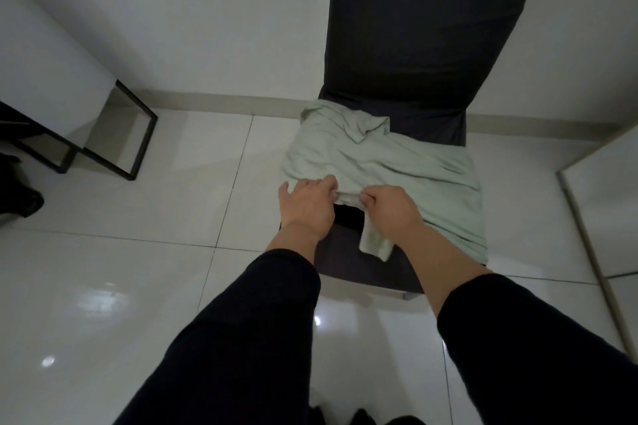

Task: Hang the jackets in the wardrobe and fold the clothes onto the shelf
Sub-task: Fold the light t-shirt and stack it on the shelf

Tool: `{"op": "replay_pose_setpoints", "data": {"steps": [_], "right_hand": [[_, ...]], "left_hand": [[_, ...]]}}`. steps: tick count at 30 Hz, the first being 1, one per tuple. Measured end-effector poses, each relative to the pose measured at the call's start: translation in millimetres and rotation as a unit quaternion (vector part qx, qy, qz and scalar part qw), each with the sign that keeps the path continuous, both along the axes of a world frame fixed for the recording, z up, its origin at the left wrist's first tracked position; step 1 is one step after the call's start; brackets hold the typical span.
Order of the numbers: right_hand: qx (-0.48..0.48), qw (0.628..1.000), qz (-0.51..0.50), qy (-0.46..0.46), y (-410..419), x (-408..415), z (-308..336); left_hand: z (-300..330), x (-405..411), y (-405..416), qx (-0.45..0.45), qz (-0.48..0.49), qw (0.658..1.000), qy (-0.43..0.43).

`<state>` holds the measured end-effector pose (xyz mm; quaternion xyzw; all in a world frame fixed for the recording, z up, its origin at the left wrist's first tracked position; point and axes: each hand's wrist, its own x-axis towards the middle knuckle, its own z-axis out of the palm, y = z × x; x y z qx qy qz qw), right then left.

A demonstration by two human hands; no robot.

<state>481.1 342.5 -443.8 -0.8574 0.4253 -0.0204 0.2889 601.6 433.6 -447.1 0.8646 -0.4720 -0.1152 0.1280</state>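
A pale green garment [376, 162] lies spread and rumpled over the seat of a dark covered chair [407, 28], with its right side hanging over the seat's edge. My left hand [307, 207] grips the garment's near edge, fingers curled into the cloth. Beside it, my right hand [390, 210] pinches the same edge, and a narrow strip of the green cloth hangs down below it over the chair's front. Both arms wear black sleeves.
A black metal frame [134, 145] of a table or stand sits on the white tiled floor at the left. Dark items [20, 197] lie at the far left edge. A white panel with a pale rod [587, 238] stands at the right.
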Motion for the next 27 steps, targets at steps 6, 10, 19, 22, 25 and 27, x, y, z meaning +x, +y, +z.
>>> {"op": "replay_pose_setpoints", "data": {"steps": [6,10,19,22,25,27], "right_hand": [[-0.008,1.000,-0.009,-0.019,-14,4,117],[-0.003,0.999,-0.030,-0.023,-26,-8,202],[-0.079,0.988,-0.094,-0.097,-38,-47,371],[-0.124,0.977,-0.114,-0.127,-35,-64,411],[-0.154,0.964,-0.150,-0.158,-32,-85,445],[-0.156,0.955,-0.168,-0.189,-29,-96,461]], "left_hand": [[104,-7,-9,-0.061,-0.033,0.996,0.051],[179,-21,-16,-0.104,-0.034,0.986,0.128],[313,-43,-28,-0.162,-0.076,0.969,0.169],[337,-45,-17,-0.159,-0.111,0.970,0.144],[350,-40,-4,-0.147,-0.082,0.981,0.096],[365,-35,-1,-0.173,-0.048,0.980,0.088]]}}
